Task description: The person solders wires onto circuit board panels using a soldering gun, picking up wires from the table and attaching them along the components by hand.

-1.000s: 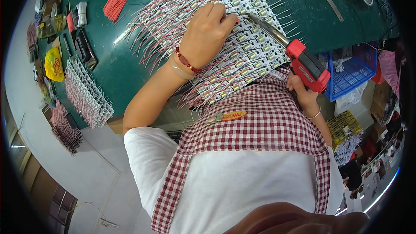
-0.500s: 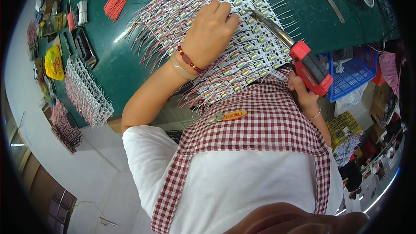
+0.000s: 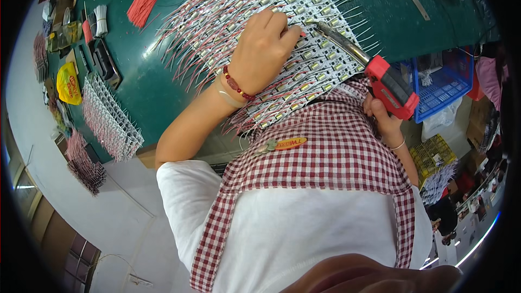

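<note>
A broad sheet of white circuit boards lies in front of me, with rows of small yellowish parts and many thin red and white wires along it. My left hand rests over its middle, fingers curled and thumb pressed toward the index finger. What sits in that pinch is too small to make out. On the right, a red-and-black soldering gun is in my right hand, which is partly hidden behind its handle. The gun's dark metal tip points at the boards just right of my left fingertips.
Loose red wires lie on the green table. Wired board stacks, a yellow bag and black tools line its left side. A metal strip lies far right. Below stand blue and yellow crates.
My left hand has come slightly nearer to me over the boards. The soldering gun's tip has shifted a little to the right and toward me. Both hands keep their grips.
</note>
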### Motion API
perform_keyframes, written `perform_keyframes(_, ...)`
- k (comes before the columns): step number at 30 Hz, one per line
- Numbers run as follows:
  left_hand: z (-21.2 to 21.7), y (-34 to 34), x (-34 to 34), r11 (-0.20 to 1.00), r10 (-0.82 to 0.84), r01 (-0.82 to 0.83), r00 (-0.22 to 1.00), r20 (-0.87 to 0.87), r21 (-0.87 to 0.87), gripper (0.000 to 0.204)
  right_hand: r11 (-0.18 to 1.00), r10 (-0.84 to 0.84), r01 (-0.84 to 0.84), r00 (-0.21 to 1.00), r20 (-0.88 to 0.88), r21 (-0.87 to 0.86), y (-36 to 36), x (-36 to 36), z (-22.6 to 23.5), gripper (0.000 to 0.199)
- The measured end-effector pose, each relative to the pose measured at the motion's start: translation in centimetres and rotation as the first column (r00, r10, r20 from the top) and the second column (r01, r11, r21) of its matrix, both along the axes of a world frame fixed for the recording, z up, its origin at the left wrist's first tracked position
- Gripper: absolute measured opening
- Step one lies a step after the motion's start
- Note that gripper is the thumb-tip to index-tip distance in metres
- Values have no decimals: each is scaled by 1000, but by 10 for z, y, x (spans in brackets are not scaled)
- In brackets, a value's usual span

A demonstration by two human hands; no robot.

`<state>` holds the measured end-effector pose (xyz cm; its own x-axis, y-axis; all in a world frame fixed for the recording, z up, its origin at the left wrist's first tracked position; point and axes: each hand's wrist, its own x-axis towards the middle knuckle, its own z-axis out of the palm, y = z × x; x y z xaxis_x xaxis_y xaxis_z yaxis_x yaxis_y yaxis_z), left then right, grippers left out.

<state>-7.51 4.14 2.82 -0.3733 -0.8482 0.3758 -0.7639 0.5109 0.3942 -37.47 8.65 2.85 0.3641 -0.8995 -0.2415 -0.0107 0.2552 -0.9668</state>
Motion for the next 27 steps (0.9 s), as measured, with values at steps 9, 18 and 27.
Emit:
perform_keyframes(9, 0, -3, -4, 999, 10, -11, 999, 47, 33, 20, 982, 96, -125, 976, -195, -143, 8, -6, -17, 25)
perform_keyframes(18, 3, -1, -9, 997, 48, -53, 995, 91, 49, 19, 984, 65, -105, 964, -259, -144, 8, -12, -17, 10)
perform_keyframes(27, 3, -1, -9, 998, 45, -49, 995, 89, 50, 22, 948, 97, -208, 910, -404, -240, 5, -13, -23, 13)
